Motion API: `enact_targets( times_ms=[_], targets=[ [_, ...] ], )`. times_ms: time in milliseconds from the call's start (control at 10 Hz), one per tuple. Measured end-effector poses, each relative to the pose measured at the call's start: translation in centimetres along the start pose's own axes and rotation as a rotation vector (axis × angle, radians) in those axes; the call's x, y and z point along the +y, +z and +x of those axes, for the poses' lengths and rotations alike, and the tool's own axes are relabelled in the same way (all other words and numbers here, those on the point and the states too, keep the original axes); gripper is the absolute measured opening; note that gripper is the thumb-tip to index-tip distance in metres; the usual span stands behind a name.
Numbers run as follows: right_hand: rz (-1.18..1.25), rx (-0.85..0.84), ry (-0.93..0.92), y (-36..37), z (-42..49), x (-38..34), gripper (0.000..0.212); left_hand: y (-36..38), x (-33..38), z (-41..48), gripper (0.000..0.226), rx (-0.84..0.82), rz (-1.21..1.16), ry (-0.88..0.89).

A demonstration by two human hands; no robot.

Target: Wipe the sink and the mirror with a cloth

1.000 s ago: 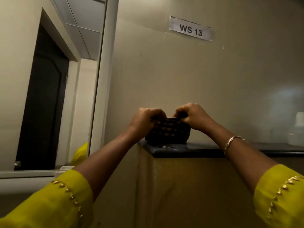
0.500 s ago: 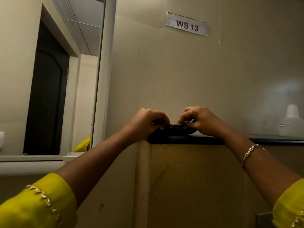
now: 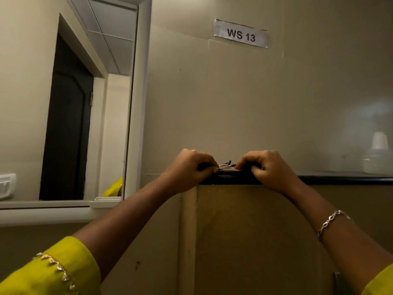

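A dark checked cloth [image 3: 227, 166] lies flat on the left end of a black ledge [image 3: 340, 177], folded small. My left hand [image 3: 191, 167] and my right hand [image 3: 268, 167] both pinch its near edge, one at each side, fingers curled. Only a thin strip of the cloth shows between them. The mirror [image 3: 70, 103] in a white frame hangs on the wall to the left and reflects a dark door. No sink is in view.
A white plastic bottle [image 3: 378, 154] stands on the ledge at the far right. A paper label reading WS 13 [image 3: 240, 34] is stuck to the wall above. Below the ledge is a brown panel [image 3: 244, 231]. A small white tray [image 3: 105, 201] sits at the mirror's lower right corner.
The cloth, held upright in a bundle a second ago, has been pressed down flat onto the ledge. Both hands have stayed on it and lowered with it.
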State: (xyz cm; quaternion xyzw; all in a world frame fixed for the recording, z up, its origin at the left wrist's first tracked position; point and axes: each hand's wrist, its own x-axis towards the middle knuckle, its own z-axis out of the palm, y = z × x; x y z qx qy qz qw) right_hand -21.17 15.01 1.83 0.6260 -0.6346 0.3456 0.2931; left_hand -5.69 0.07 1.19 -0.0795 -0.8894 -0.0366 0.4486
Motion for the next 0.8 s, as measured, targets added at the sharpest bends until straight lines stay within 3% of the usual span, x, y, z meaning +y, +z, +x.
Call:
enact_targets(
  times_ms=[200, 400, 700, 800],
  targets=[
    [-0.015, 0.271, -0.091, 2.9, -2.2, 0.6, 0.045, 1.2, 0.1, -1.2, 0.025, 0.129, 0.024, 0.042],
    [-0.034, 0.393, -0.109, 4.3, -2.8, 0.8, 0.045, 2.1, 0.5, -1.8, 0.028, 0.183, 0.021, 0.019],
    [-0.193, 0.565, -0.073, 7.2, -3.7, -0.2, 0.048, 4.1, -0.5, -6.4, 0.049, 0.273, 0.403, 0.048],
    [-0.195, 0.584, -0.049, 8.5, -4.4, -1.4, 0.045, 3.4, -0.5, -8.2, 0.054, 0.348, 0.425, 0.02]
  ],
)
